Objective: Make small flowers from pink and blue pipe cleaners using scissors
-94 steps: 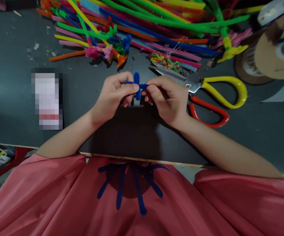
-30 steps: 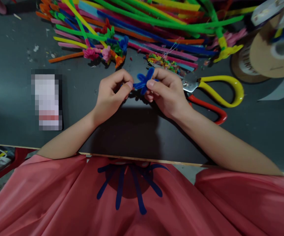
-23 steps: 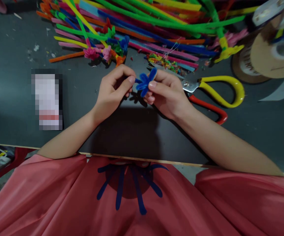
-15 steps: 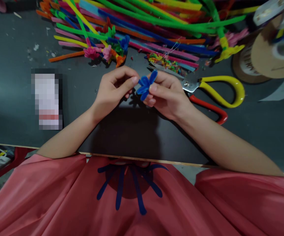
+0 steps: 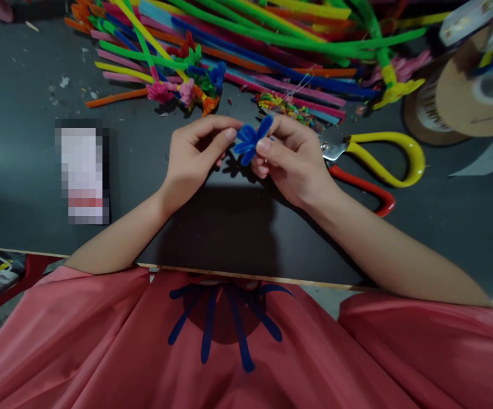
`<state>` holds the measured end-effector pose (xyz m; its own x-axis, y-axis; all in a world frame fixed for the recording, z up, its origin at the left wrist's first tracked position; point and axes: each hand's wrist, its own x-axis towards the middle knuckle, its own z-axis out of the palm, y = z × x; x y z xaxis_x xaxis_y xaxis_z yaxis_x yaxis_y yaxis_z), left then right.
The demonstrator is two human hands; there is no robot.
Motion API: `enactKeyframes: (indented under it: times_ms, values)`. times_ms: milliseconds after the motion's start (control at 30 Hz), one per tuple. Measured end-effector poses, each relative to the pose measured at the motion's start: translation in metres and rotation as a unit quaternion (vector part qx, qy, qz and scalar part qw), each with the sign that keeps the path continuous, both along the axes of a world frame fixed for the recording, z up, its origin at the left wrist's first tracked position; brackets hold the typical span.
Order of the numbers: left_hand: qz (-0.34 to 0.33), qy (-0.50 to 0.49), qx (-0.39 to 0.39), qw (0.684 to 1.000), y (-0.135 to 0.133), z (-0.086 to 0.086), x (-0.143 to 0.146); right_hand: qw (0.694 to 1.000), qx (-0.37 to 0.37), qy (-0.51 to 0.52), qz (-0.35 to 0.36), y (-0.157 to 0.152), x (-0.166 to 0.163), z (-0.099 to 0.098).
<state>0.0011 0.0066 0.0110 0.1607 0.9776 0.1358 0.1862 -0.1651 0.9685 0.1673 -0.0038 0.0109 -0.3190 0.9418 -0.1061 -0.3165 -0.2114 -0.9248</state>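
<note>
Between my two hands, above the table, is a small blue pipe cleaner flower [image 5: 248,143] with several looped petals. My right hand [image 5: 295,156] pinches it between thumb and fingers at its right side. On its left side, my left hand [image 5: 201,150] has thumb and index finger drawn together at the petal edge, the index fingertip partly behind a petal. Just right of my right hand lie scissors [image 5: 380,162] with one yellow and one red handle; their blades are mostly hidden behind that hand.
Many coloured pipe cleaners [image 5: 267,42] are heaped along the back. Finished pipe cleaner flowers [image 5: 186,91] lie at the heap's front left, near colourful clippings [image 5: 286,108]. A cardboard spool [image 5: 451,91] stands at right. A blurred-out phone-like object [image 5: 84,170] lies left on the dark table [image 5: 20,187].
The flower has shifted slightly left and tilted in my right hand. My left index finger has stretched along the upper left petal. More of the scissor blades is now covered.
</note>
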Motion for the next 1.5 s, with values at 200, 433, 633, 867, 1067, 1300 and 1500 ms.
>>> enactKeyframes:
  times_ms: [200,433,633,867,1067,1300,1500]
  values:
    - [-0.016,0.011,0.027,0.999,-0.005,0.001,0.001,0.998,0.035,-0.05,-0.035,0.003,-0.002,-0.009]
    - [-0.016,-0.039,-0.007,0.999,-0.003,-0.005,0.001,0.995,0.061,-0.057,-0.047,0.005,0.0,-0.015]
    - [-0.025,-0.073,-0.063,0.995,-0.004,-0.004,0.003,0.991,0.078,-0.088,-0.061,0.004,-0.002,-0.014]
    - [-0.027,-0.085,-0.078,0.993,-0.005,0.0,0.003,0.989,0.078,-0.105,-0.064,0.001,-0.002,-0.008]
    - [0.009,-0.041,-0.055,0.998,-0.006,0.004,0.003,0.983,0.079,-0.153,-0.067,-0.001,-0.002,-0.004]
    - [0.02,-0.004,-0.028,0.999,-0.006,0.006,0.001,0.945,0.182,-0.257,-0.089,-0.011,-0.005,-0.005]
    - [0.001,0.008,-0.024,1.0,-0.006,0.007,0.001,0.938,0.198,-0.269,-0.092,-0.009,-0.002,0.0]
